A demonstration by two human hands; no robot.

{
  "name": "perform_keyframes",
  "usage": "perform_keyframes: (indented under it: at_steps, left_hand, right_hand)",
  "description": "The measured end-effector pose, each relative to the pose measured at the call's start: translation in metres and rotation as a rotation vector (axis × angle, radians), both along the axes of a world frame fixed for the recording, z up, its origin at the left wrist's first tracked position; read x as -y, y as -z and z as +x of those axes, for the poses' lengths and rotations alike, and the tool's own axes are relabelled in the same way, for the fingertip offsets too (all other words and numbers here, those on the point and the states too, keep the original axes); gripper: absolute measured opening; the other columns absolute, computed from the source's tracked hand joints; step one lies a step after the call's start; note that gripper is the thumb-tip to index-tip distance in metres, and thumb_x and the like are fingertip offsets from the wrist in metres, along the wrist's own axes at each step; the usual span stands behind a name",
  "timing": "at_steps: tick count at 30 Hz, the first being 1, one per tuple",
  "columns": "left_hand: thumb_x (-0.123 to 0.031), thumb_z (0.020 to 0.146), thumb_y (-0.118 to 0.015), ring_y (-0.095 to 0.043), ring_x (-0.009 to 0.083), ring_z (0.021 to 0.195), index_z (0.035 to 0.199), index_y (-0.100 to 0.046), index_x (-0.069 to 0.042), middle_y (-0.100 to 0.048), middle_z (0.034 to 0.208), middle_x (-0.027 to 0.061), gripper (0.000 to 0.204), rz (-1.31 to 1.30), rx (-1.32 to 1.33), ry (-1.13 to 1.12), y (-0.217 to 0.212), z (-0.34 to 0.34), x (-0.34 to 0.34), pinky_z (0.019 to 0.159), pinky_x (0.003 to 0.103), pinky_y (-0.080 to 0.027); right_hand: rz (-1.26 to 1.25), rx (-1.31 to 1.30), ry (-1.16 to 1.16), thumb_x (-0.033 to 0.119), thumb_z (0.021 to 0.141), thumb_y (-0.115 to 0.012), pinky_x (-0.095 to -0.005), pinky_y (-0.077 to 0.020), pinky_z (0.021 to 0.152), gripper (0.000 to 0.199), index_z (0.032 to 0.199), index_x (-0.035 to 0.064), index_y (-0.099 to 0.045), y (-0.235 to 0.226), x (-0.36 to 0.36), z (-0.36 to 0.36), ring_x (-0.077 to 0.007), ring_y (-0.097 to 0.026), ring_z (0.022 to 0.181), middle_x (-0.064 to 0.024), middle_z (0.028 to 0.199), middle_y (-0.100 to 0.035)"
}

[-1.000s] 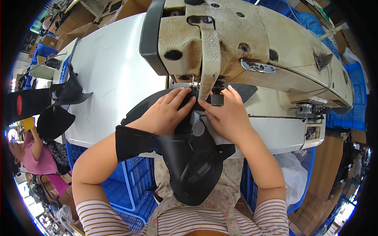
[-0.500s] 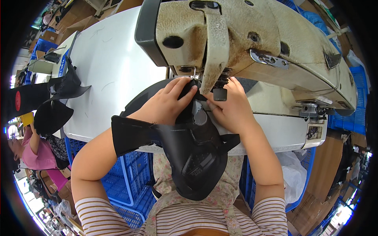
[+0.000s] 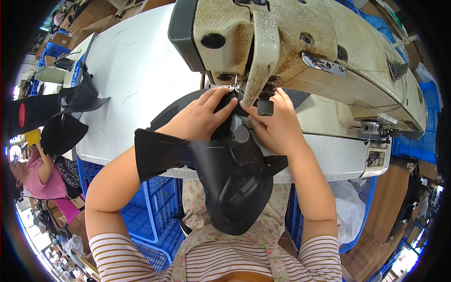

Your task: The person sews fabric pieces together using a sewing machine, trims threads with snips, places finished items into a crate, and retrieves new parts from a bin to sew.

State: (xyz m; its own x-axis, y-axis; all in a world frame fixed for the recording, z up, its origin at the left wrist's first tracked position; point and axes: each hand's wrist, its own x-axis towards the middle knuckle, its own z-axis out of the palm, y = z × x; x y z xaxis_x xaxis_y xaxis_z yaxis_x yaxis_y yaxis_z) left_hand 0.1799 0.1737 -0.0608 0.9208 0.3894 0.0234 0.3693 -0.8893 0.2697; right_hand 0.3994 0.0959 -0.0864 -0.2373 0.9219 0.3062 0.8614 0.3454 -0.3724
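Beneath the head of a beige sewing machine lies a black moulded piece, perhaps a shoe upper or a guard. Its stiff lower part hangs over the table's front edge toward my lap. My left hand grips the piece's edge just left of the needle area, its fingertips close to the presser foot. On the other side my right hand pinches the same piece, with its fingers partly behind the machine's lever and black knob. A grey round-ended part shows between the hands.
More black pieces hang at the left beside the white table. Blue plastic baskets stand below the table, one at the right holding clear plastic. Another person in pink is at the far left.
The machine and table sit slightly farther right in the picture. The black piece's hanging part has shifted a little up and right; both hands keep their hold near the needle.
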Motion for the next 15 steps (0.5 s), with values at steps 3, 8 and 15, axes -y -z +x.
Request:
perform_keyframes:
  at_steps: [3, 8, 15]
  left_hand:
    - [-0.019, 0.069, -0.069, -0.038, 0.0411, 0.130, 0.137, -0.041, 0.002, -0.035, 0.138, 0.0263, 0.077, -0.007, 0.010, 0.003, 0.0010, -0.0005, -0.0005, 0.101, 0.043, -0.043]
    - [-0.019, 0.069, -0.069, -0.038, 0.0407, 0.130, 0.137, -0.041, 0.003, -0.035, 0.137, 0.0266, 0.076, 0.003, -0.006, 0.001, -0.0002, -0.0018, -0.0004, 0.100, 0.044, -0.044]
    - [-0.018, 0.069, -0.069, -0.038, 0.0381, 0.129, 0.135, -0.044, 0.002, -0.036, 0.136, 0.0240, 0.073, -0.035, 0.025, -0.004, 0.0005, -0.0004, -0.0008, 0.098, 0.043, -0.045]
  right_hand:
    - [-0.017, 0.009, 0.006, 0.017, 0.080, -0.063, -0.0529, -0.0318, 0.108, 0.033, 0.113, 0.0206, -0.068, -0.0015, 0.0000, -0.0004, -0.0345, -0.054, 0.108, -0.0128, 0.113, -0.062]
    - [-0.034, -0.054, 0.008, 0.014, 0.076, -0.065, -0.0546, -0.0332, 0.106, 0.014, 0.082, 0.0040, -0.071, -0.0009, -0.0002, -0.0029, -0.0325, -0.047, 0.123, -0.0150, 0.119, -0.059]
    - [-0.045, -0.043, 0.004, 0.014, 0.075, -0.065, -0.0547, -0.0339, 0.105, 0.013, 0.079, 0.0035, -0.070, 0.0000, 0.0003, -0.0010, -0.0319, -0.048, 0.122, -0.0144, 0.119, -0.058]
